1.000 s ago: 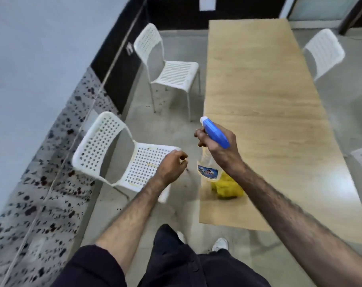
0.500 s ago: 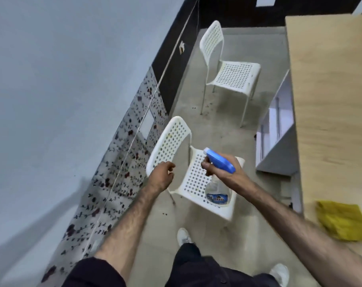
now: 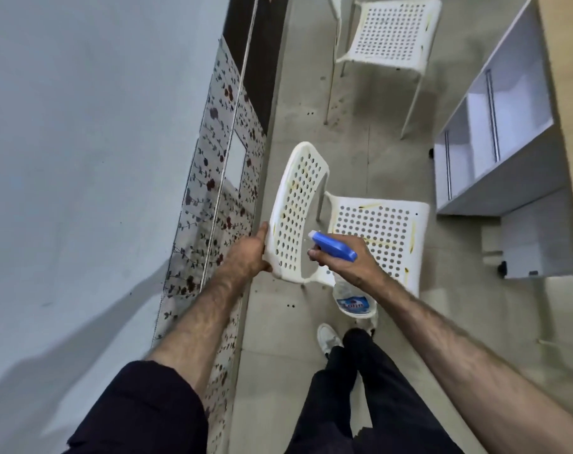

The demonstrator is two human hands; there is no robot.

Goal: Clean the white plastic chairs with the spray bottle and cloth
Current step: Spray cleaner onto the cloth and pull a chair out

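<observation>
our left hand [image 3: 245, 253] grips the near white perforated plastic chair [image 3: 373, 231] backrest; right hand [image 3: 347, 260] clenches the blue-headed clear spray bottle [image 3: 335, 249]. nozzle aims at 11 o'clock, so mist could miss the stained seat.

A white open shelf unit [image 3: 494, 132] stands opposite a flower-patterned wall panel [image 3: 213, 191].

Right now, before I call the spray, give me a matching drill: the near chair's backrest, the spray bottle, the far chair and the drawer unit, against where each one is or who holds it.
Things:
1. near chair's backrest
2. spray bottle
3. far chair
4. drawer unit

States:
A. stands untouched at the top of the view
B. held by the right hand
C. gripped at its edge by the left hand
D. white, on the right, beside the chairs

Pairs: 1-C, 2-B, 3-A, 4-D
</observation>
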